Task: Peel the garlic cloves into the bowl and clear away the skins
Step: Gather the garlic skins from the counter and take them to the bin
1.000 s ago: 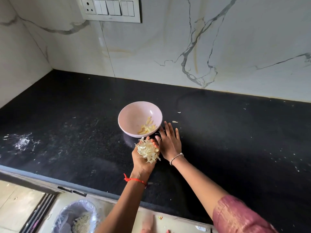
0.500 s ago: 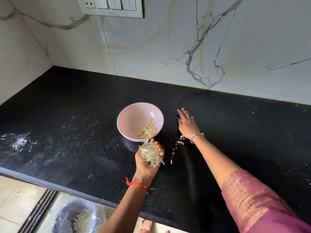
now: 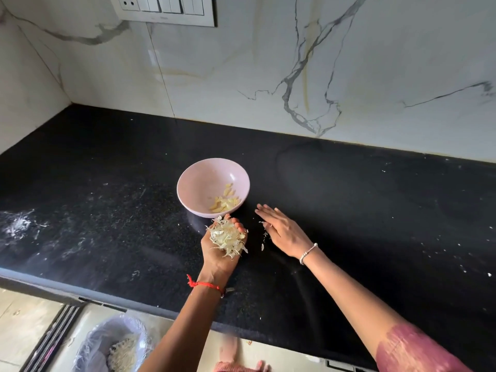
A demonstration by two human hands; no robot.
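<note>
My left hand (image 3: 214, 260) is cupped palm up just in front of the bowl (image 3: 188, 181), fingers curled round a pile of garlic skins (image 3: 228, 236): thin, papery, pale curls heaped loosely. My right hand (image 3: 284, 232) lies flat on the counter (image 3: 362, 210), fingers straight and pointing towards the bowl, holding nothing. The move turns on the few loose scraps (image 3: 264, 234). They lie between my hands, touching the right hand's near edge and a short sweep from the left palm, so I judge the right hand should push them leftwards. The peeled cloves (image 3: 224, 204), yellowish and smooth, sit in the round, matt pink bowl. The lined bin (image 3: 112, 342) stands below the counter's front edge, nearer my left arm.
</note>
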